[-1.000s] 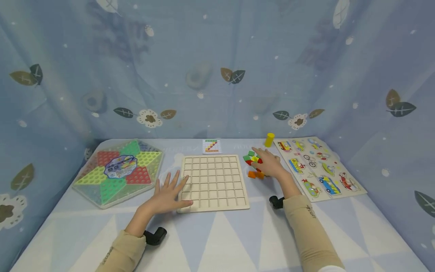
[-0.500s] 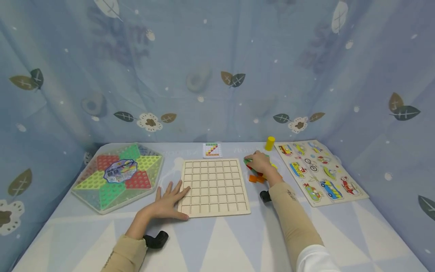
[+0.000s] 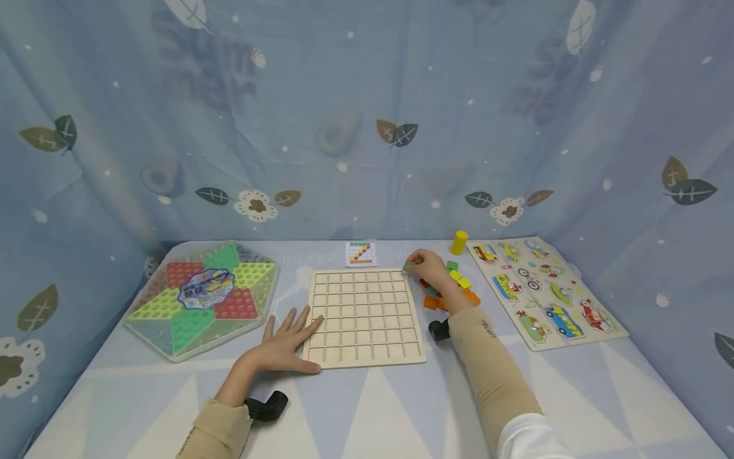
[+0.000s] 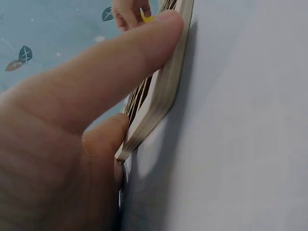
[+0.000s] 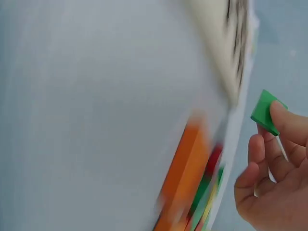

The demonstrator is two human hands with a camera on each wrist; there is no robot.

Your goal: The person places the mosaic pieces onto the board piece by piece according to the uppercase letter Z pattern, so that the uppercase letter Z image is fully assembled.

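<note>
A wooden board with a square grid (image 3: 367, 319) lies mid-table. My left hand (image 3: 283, 349) rests at its lower left corner with the fingers spread; in the left wrist view the thumb (image 4: 139, 48) lies against the board's edge (image 4: 159, 91). Over by the board's upper right corner, my right hand (image 3: 430, 266) pinches a green square tile (image 5: 265, 111) between thumb and fingertips. Below and beside that hand is a loose pile of orange, red, green and yellow tiles (image 3: 463, 281), partly hidden by the hand and forearm.
Behind the board lies a small pattern card (image 3: 360, 254). A hexagonal peg-game box (image 3: 201, 299) is at the left. To the right are a yellow cylinder (image 3: 459, 243) and a wooden picture puzzle (image 3: 545, 290) of vehicles.
My right hand reached down into the tile pile, picked up a green tile and moved left toward the board's upper right corner. The left hand stays at the board's corner.
</note>
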